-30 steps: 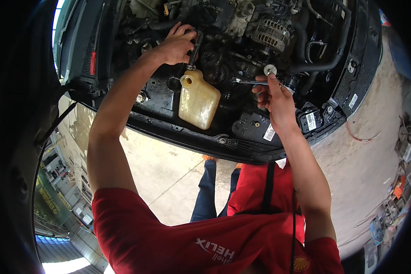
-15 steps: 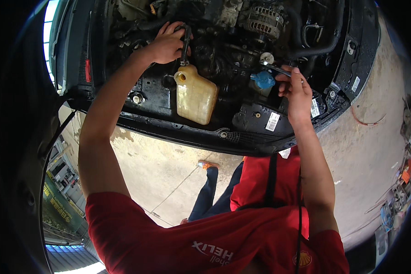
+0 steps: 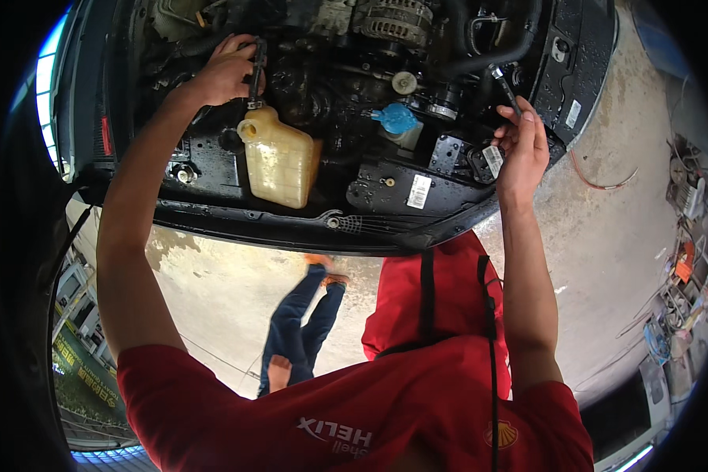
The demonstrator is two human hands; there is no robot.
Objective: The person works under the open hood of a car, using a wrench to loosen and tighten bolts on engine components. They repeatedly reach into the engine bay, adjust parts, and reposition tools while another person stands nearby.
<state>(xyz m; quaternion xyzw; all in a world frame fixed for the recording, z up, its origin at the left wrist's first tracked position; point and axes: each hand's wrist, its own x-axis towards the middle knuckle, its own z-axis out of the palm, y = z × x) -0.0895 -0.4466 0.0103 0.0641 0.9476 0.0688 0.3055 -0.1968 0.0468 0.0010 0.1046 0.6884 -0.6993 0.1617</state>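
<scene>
Right hand: fingers closed round the metal tool near its lower end, its head above the engine bay — likely rigid, modestly heavy, slick if oily; best held by the handle. Left hand curls at black hose — grip unclear.

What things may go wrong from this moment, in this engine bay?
The right hand holds a metal tool by one end; it might slip among the engine parts. The yellowish tank looks uncapped, so dirt could enter. The left hand, beside a dark hose, may disturb it.
</scene>
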